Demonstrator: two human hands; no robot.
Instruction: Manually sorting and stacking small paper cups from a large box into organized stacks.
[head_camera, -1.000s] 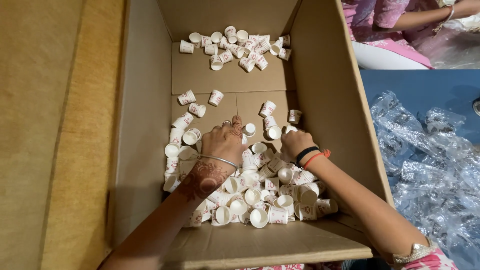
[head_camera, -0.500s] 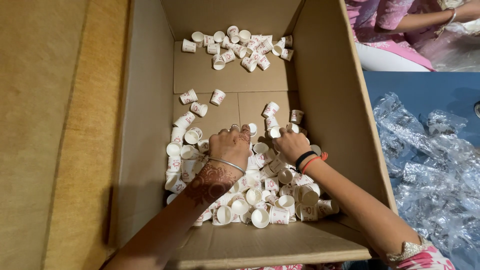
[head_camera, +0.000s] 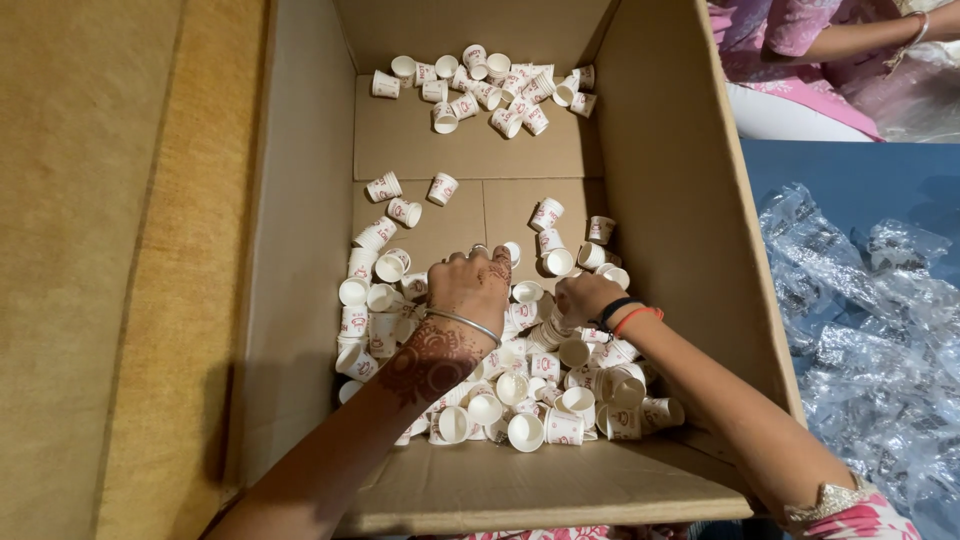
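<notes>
Cardboard box stands open below you, and its floor is strewn with small white paper cups with red print. Most lie in a dense heap at your near end, a smaller cluster sits against the far wall, and a few strays lie between. The cups point every way: some on their sides with the long axis flat along the box floor, some mouth up, some tipped against neighbours.

Your left hand rests on top of the heap, knuckles up, fingers curled down among the cups; whether they clamp one I cannot tell. Your right hand is just beside it, fingers closed together, pinching at the cups under it, though what it holds is hidden.

Crumpled clear plastic lies outside the box to your right.
</notes>
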